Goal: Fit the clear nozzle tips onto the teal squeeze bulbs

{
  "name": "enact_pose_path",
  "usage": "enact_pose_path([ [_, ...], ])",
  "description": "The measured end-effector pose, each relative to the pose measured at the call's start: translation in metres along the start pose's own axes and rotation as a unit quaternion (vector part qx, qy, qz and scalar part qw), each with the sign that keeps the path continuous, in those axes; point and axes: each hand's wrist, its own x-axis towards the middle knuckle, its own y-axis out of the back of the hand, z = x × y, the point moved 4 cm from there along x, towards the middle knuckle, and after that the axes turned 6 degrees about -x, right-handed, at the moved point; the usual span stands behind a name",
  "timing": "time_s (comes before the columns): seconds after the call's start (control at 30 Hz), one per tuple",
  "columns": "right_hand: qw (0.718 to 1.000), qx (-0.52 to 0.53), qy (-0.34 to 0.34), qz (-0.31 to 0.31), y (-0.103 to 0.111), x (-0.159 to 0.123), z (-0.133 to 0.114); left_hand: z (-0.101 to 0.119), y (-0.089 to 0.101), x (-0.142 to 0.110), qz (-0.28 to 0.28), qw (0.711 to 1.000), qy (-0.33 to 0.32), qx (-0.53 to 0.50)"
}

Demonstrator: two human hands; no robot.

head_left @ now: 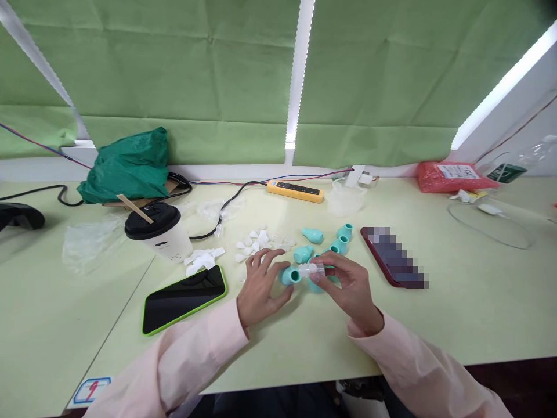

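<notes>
My left hand (261,284) pinches a small teal plastic piece (289,275) between thumb and fingers. My right hand (348,284) grips a clear plastic insert (312,269), its tip touching the open mouth of the teal piece. More teal pieces (313,235) lie on the table just beyond my hands. A scatter of small white plastic parts (259,241) sits to the left of them. Both of my sleeves are pale pink.
A phone in a green case (185,299) lies left of my hands and a phone in a red case (394,258) to the right. A lidded paper cup (159,232), green bag (126,165), yellow power strip (296,190), clear tub (346,197) and red packet (452,176) stand farther back.
</notes>
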Motion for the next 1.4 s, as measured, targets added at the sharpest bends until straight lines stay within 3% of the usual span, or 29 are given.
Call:
enact_pose_path([
  [0.1, 1.000, -0.005, 0.008, -0.020, -0.002, -0.002, 0.000, 0.002, 0.013, -0.001, 0.011, 0.990, 0.012, -0.142],
  [0.2, 0.999, -0.001, 0.025, -0.048, -0.006, -0.005, 0.001, -0.001, 0.018, -0.002, -0.012, 0.978, 0.047, -0.204],
  [0.4, 0.988, -0.057, 0.101, -0.105, -0.012, -0.006, -0.003, -0.005, 0.017, 0.001, -0.131, 0.946, 0.073, -0.287],
  [0.57, 0.942, -0.182, 0.254, -0.123, -0.013, -0.009, -0.010, -0.012, 0.015, 0.002, -0.171, 0.928, 0.118, -0.309],
  [0.7, 0.905, -0.241, 0.309, -0.167, -0.016, -0.013, -0.008, -0.013, 0.013, 0.000, -0.187, 0.909, 0.168, -0.331],
  [0.8, 0.907, -0.248, 0.303, -0.153, -0.017, -0.015, -0.007, -0.011, 0.012, 0.000, -0.195, 0.898, 0.184, -0.350],
  [1.1, 0.938, -0.218, 0.250, -0.097, -0.020, -0.017, -0.009, -0.005, 0.017, 0.002, -0.147, 0.939, 0.132, -0.281],
  [1.4, 0.977, -0.120, 0.089, -0.150, -0.022, -0.012, -0.004, 0.000, 0.016, 0.000, -0.131, 0.957, 0.116, -0.233],
])
